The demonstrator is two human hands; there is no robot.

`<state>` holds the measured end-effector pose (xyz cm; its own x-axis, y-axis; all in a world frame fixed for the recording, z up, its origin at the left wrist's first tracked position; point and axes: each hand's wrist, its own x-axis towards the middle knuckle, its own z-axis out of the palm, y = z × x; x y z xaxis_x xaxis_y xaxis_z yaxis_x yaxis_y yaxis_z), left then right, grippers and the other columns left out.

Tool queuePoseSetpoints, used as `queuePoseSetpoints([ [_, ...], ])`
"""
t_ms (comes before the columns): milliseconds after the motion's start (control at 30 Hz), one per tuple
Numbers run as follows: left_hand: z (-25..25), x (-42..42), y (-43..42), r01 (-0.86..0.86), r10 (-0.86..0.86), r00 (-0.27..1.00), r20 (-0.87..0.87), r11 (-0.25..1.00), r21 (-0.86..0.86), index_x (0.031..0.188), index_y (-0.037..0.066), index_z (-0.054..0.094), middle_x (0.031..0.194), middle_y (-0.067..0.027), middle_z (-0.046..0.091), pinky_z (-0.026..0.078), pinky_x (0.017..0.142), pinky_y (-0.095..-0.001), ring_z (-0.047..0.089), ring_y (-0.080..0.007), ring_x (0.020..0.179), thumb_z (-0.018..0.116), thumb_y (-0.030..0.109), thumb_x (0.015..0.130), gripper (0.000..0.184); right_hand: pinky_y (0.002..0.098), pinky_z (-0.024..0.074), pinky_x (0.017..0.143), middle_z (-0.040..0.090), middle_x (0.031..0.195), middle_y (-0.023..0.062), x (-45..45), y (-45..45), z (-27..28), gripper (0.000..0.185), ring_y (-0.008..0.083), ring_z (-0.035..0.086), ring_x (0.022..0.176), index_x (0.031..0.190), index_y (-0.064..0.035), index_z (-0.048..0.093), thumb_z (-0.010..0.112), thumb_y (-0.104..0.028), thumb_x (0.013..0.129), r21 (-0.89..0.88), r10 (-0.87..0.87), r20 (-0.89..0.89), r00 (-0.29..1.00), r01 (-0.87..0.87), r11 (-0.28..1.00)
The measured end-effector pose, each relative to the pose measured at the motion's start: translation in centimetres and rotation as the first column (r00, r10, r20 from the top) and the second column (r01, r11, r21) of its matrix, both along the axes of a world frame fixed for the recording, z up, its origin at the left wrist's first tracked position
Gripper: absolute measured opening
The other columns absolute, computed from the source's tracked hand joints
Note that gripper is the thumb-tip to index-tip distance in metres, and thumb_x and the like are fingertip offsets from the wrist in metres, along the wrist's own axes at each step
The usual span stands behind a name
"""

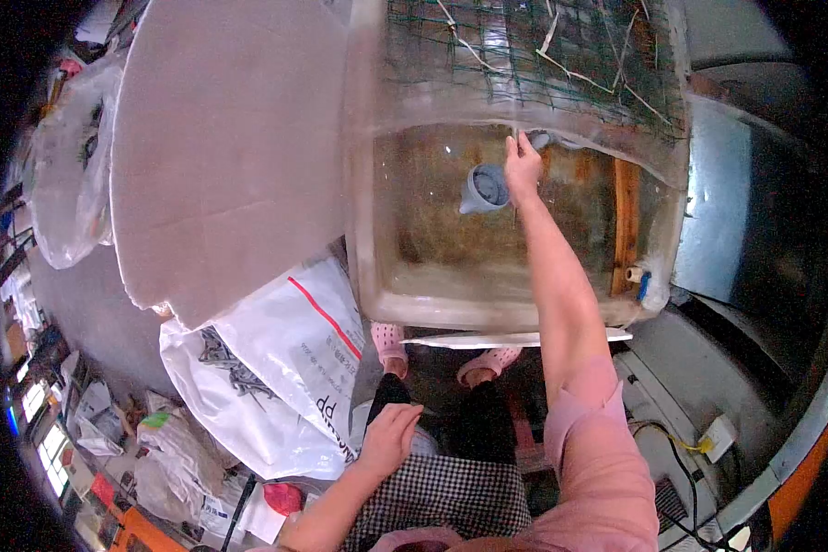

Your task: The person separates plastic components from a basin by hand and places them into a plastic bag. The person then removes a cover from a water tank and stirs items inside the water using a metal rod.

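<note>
My right hand (524,170) reaches over a pale-rimmed tank (366,267) of brownish water. Its fingers are pinched together at the edge of a clear sheet (423,118); what they hold is too small to make out. Just left of this hand, a grey-blue funnel-shaped cup (486,189) sits in the tank. Beyond the sheet's edge lies a green wire mesh (488,55) with white strands across it. My left hand (391,443) is at my lap, fingers closed together, apparently around nothing, above a checkered cloth (442,492).
A large beige board (230,138) adjoins the tank's left side. White printed sacks (285,368) stand below it. A wooden strip (626,230) and a valve with a blue handle (642,279) are at the tank's right. A metal panel (718,193) stands farther right.
</note>
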<state>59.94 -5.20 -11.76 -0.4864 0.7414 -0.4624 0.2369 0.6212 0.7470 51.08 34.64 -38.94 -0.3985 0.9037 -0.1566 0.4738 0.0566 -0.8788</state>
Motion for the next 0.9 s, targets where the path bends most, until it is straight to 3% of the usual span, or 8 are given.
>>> queuePoseSetpoints([
  [100, -0.3, 0.1, 0.0, 0.005, -0.005, 1.000, -0.015, 1.000, 0.004, 0.099, 0.001, 0.059, 0.090, -0.0130, 0.058, 0.048, 0.072, -0.0348, 0.058, -0.0285, 0.083, 0.059, 0.000, 0.076, 0.022, 0.0321, 0.0434, 0.086, 0.058, 0.113, 0.0174, 1.8, 0.4, -0.4, 0.039, 0.0265, 0.058, 0.103, 0.121, -0.0027, 0.052, 0.055, -0.022, 0.087, -0.013, 0.066, 0.047, 0.997, -0.066, 0.998],
  [133, -0.3, 0.1, 0.1, 0.003, -0.003, 1.000, -0.014, 1.000, 0.003, 0.099, 0.001, 0.059, 0.090, -0.0130, 0.058, 0.048, 0.072, -0.0348, 0.058, -0.0285, 0.083, 0.059, 0.000, 0.076, 0.022, 0.0261, 0.0429, 0.082, 0.062, 0.110, 0.0113, 2.2, 0.2, -0.3, 0.038, 0.0144, 0.058, 0.095, 0.122, -0.0053, 0.052, 0.056, -0.020, 0.087, -0.005, 0.052, 0.037, 0.998, -0.051, 0.999],
  [233, -0.4, 0.0, 0.7, 0.012, -0.012, 1.000, -0.005, 1.000, 0.003, 0.099, 0.001, 0.059, 0.089, -0.0125, 0.059, 0.048, 0.072, -0.0346, 0.058, -0.0282, 0.081, 0.059, 0.000, 0.076, 0.023, 0.0329, 0.0432, 0.087, 0.059, 0.113, 0.0160, 3.6, 0.9, -0.3, 0.039, 0.0282, 0.058, 0.103, 0.122, -0.0096, 0.052, 0.055, -0.024, 0.087, 0.013, 0.140, 0.120, 0.983, -0.142, 0.990],
  [433, -0.5, 0.2, 1.7, 0.020, -0.019, 1.000, -0.018, 0.998, 0.051, 0.101, 0.001, 0.059, 0.088, -0.0121, 0.059, 0.048, 0.071, -0.0342, 0.058, -0.0279, 0.081, 0.060, 0.000, 0.076, 0.025, 0.0342, 0.0431, 0.087, 0.060, 0.112, 0.0152, 6.1, 0.5, 0.3, 0.039, 0.0274, 0.058, 0.103, 0.123, -0.0100, 0.052, 0.055, -0.025, 0.087, 0.062, 0.201, 0.142, 0.969, -0.211, 0.975],
  [500, -0.5, 0.5, 1.8, 0.023, -0.023, 1.000, -0.006, 0.998, 0.064, 0.101, 0.001, 0.059, 0.088, -0.0122, 0.059, 0.048, 0.071, -0.0340, 0.058, -0.0277, 0.081, 0.060, 0.000, 0.076, 0.025, 0.0342, 0.0420, 0.089, 0.060, 0.111, 0.0152, 7.5, -0.9, 1.2, 0.040, 0.0268, 0.057, 0.104, 0.124, -0.0077, 0.050, 0.053, -0.024, 0.088, -0.126, 0.212, 0.167, 0.963, -0.193, 0.973],
  [700, -0.1, 0.2, 2.5, 0.039, -0.038, 0.999, -0.016, 0.998, 0.056, 0.100, 0.001, 0.058, 0.089, -0.0122, 0.058, 0.048, 0.072, -0.0343, 0.057, -0.0278, 0.082, 0.060, 0.000, 0.076, 0.025, 0.0347, 0.0424, 0.087, 0.059, 0.111, 0.0179, 4.4, -0.6, 2.3, 0.039, 0.0284, 0.057, 0.102, 0.120, -0.0002, 0.051, 0.052, -0.022, 0.088, -0.071, 0.085, 0.131, 0.988, -0.076, 0.995],
  [767, -0.7, 0.3, 2.2, 0.046, -0.045, 0.999, -0.017, 0.998, 0.053, 0.101, 0.001, 0.058, 0.088, -0.0123, 0.058, 0.048, 0.072, -0.0345, 0.057, -0.0280, 0.082, 0.060, 0.001, 0.076, 0.025, 0.0338, 0.0427, 0.086, 0.061, 0.108, 0.0180, 2.1, 0.5, 2.7, 0.038, 0.0275, 0.058, 0.100, 0.117, 0.0023, 0.053, 0.054, -0.022, 0.087, -0.179, 0.081, 0.074, 0.994, -0.067, 0.982],
  [900, -1.2, 0.3, 1.6, 0.065, -0.065, 0.998, -0.013, 0.998, 0.016, 0.101, 0.001, 0.058, 0.088, -0.0125, 0.058, 0.047, 0.072, -0.0348, 0.057, -0.0284, 0.081, 0.058, 0.001, 0.077, 0.024, 0.0316, 0.0434, 0.084, 0.062, 0.106, 0.0177, 0.9, 1.7, -4.0, 0.038, 0.0243, 0.059, 0.097, 0.114, 0.0039, 0.054, 0.055, -0.021, 0.087, -0.048, 0.053, -0.030, 0.998, -0.054, 0.997],
])
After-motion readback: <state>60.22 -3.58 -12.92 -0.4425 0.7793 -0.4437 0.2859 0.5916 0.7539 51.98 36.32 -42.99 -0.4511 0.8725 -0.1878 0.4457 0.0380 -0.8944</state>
